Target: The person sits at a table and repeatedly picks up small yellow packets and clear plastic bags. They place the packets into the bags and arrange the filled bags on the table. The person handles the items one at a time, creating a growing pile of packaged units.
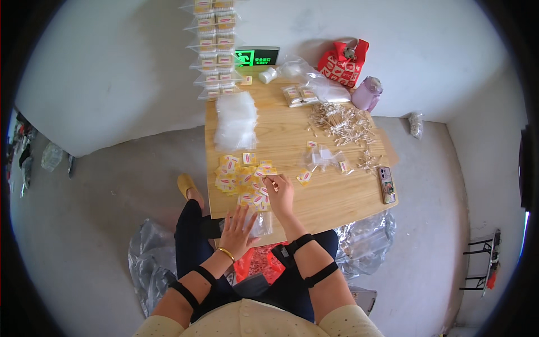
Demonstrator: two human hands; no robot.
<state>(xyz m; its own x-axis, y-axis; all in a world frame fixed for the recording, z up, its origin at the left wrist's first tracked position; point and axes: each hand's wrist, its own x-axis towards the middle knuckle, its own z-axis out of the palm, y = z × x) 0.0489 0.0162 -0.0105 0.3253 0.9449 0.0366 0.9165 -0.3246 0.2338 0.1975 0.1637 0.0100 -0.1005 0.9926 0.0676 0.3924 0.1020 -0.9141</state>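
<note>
Fingers spread, my left hand [238, 231] rests at the table's near edge, its fingertips on a clear plastic bag [262, 224]. Just beyond the bag lies a loose pile of small yellow-and-white cards [244, 176]. My right hand [281, 195] reaches over the right side of this pile, thumb and fingertips pinched at the edge of a small card. The fingers partly cover that card. A few single cards [304, 177] lie to the right, beside a clear bag with white pieces [324, 157].
A stack of clear bags [236, 121] lies beyond the pile. Loose cotton swabs [342, 123] spread at the far right, near a phone [387, 185]. Filled packs [300, 95], a red bag [343, 63] and a purple jug [368, 94] stand at the back. Packs hang in a column [216, 42].
</note>
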